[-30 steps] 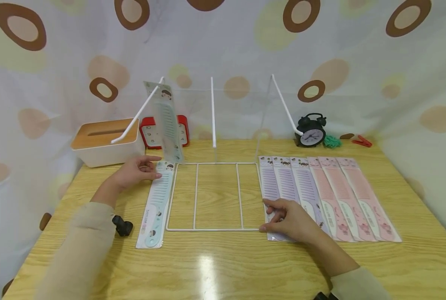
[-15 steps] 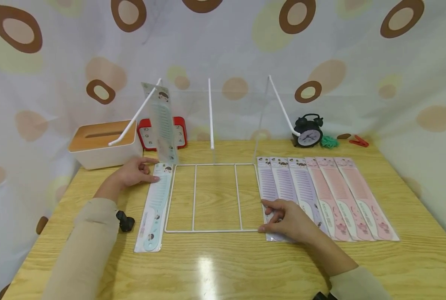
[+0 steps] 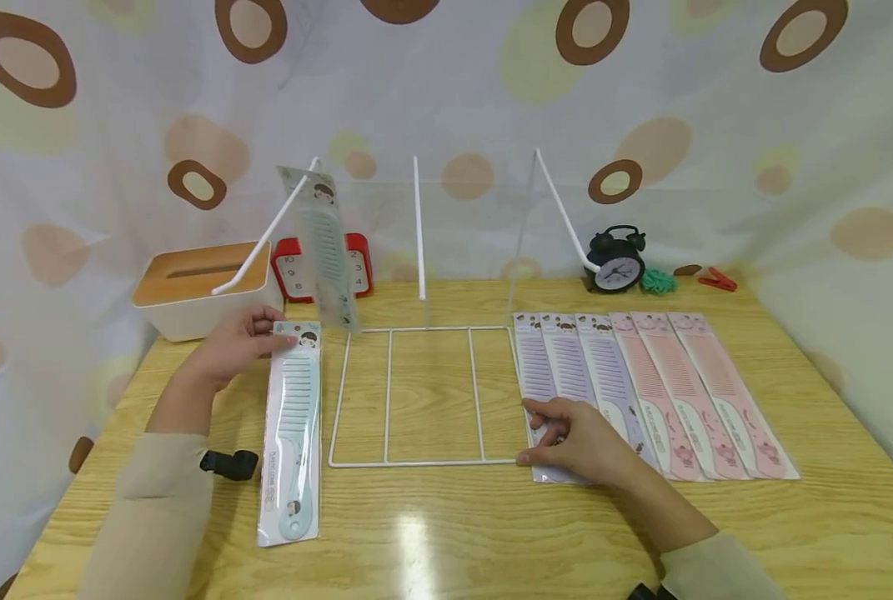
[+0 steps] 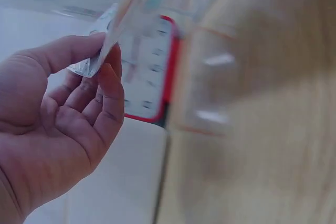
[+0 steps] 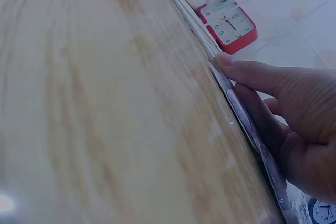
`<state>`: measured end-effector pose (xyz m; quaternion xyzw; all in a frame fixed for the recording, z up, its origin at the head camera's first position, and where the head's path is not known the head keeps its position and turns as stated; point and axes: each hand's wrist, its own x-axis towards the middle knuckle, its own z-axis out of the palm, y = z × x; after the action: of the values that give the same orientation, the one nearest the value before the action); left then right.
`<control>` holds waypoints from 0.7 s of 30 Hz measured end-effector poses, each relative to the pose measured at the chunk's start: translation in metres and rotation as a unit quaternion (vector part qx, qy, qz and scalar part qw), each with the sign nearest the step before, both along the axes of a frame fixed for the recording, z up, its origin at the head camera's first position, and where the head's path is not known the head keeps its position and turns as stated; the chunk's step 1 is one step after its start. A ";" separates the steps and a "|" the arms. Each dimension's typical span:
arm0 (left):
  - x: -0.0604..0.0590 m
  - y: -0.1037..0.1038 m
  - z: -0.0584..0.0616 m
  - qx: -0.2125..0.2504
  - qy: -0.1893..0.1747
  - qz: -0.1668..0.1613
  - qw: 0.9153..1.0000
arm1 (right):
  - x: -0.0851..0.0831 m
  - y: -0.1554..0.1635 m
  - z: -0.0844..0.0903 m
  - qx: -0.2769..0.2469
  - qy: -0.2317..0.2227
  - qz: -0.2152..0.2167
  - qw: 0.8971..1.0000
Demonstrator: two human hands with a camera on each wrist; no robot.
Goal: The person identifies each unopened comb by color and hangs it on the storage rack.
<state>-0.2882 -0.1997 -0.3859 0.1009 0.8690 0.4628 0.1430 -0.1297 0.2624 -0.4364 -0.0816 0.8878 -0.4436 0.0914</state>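
Thumb and fingers of my left hand (image 3: 239, 346) pinch the top of a light blue comb in a clear packet (image 3: 293, 433), at the left of the table. In the left wrist view the packet's top edge sits between the left fingertips. A white wire display rack (image 3: 388, 400) stands in the middle, its three prongs pointing forward. From its left prong hangs another packaged comb (image 3: 324, 242). My right hand (image 3: 584, 437) rests at the rack's front right corner, thumb and forefinger spread along the side bar, over a packaged purple comb (image 3: 539, 367).
Several packaged combs, purple and pink (image 3: 724, 392), lie side by side at right. Along the back stand a tissue box (image 3: 206, 308), a red clock (image 3: 359, 267) and a black alarm clock (image 3: 617, 271). Green cord (image 3: 658, 282) and a red clip (image 3: 718, 280) lie beside it.
My left hand has taken hold of the light blue comb's packet and drawn it left and toward me, away from the rack. The right hand has stayed at the rack's corner.
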 end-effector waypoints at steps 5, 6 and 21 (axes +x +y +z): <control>0.024 -0.004 0.034 0.083 0.015 0.017 0.996 | 0.000 0.000 0.002 -0.004 -0.006 -0.001 1.000; 0.030 -0.003 0.041 0.096 0.023 0.018 0.995 | 0.000 0.000 0.002 -0.006 -0.008 -0.001 1.000; 0.116 0.009 0.103 0.345 0.190 -0.132 0.910 | 0.001 -0.002 0.003 -0.017 -0.021 -0.010 1.000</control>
<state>-0.1717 -0.1906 -0.2832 0.3431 0.6452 0.6825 -0.0085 -0.1289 0.2604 -0.4332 -0.0653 0.8788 -0.4611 0.1038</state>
